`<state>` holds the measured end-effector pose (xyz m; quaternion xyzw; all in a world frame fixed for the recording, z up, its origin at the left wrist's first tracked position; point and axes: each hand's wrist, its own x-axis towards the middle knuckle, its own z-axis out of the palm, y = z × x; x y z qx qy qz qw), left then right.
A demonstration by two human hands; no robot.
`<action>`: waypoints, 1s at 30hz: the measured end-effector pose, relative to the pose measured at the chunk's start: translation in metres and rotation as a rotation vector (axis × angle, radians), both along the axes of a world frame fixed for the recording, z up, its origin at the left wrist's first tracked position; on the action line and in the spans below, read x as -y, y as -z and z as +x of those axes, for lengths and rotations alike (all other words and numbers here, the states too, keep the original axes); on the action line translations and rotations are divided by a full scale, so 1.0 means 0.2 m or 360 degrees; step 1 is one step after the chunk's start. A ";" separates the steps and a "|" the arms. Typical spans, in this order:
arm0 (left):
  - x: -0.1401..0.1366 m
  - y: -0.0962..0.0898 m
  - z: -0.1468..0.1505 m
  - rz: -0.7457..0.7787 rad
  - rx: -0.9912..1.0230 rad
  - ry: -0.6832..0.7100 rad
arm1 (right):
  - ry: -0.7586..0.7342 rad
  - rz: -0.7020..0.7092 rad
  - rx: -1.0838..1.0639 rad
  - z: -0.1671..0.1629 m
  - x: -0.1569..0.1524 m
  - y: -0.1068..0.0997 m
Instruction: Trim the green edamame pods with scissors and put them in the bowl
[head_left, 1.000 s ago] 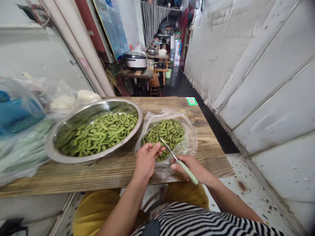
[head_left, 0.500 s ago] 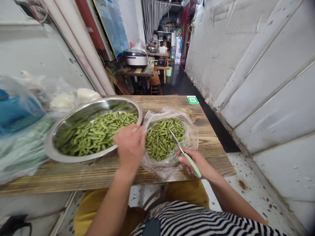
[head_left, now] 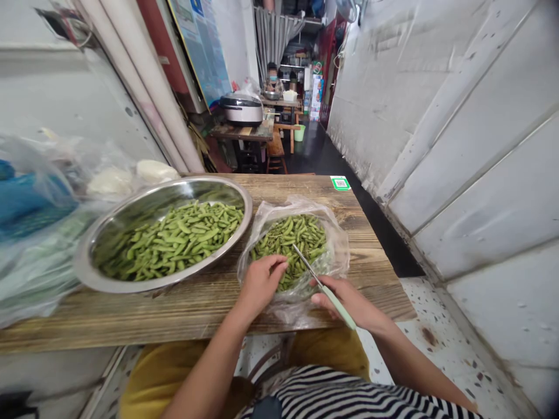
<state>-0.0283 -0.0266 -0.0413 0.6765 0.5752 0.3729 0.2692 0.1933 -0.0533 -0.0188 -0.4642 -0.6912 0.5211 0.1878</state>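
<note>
My right hand (head_left: 343,299) grips scissors (head_left: 331,295) with pale green handles, their metal blades pointing away over a clear plastic bag (head_left: 336,244). Inside that spread-open bag lies a heap of green soybean pods (head_left: 301,230), some with bits of stem. At the heap's near left side is my left hand (head_left: 264,282), thumb and fingers pinched; whatever is between the fingertips is too small to make out. To the left stands a wide steel basin (head_left: 105,282) partly filled with more green pods (head_left: 183,235).
Plastic bags (head_left: 35,250) of goods crowd the left end of the wooden table (head_left: 144,320). A green QR card (head_left: 340,183) lies at the far right corner. Beyond are a white cooker (head_left: 242,109) on another table and a seated person (head_left: 273,84). A wall runs along the right.
My left hand has moved right, from the basin's rim to the pods in the bag. My right hand still holds the scissors in nearly the same place.
</note>
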 end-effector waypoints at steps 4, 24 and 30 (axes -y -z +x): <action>0.02 0.02 0.01 -0.0229 0.0429 -0.0127 | -0.0092 0.0222 0.0110 -0.01 0.00 -0.02; 0.03 -0.01 0.04 -0.0327 0.1125 -0.0402 | 0.0062 0.0194 0.0019 -0.03 -0.01 0.03; 0.04 -0.01 0.04 -0.0461 0.1169 -0.0238 | -0.0062 0.0246 0.0054 -0.02 0.00 0.00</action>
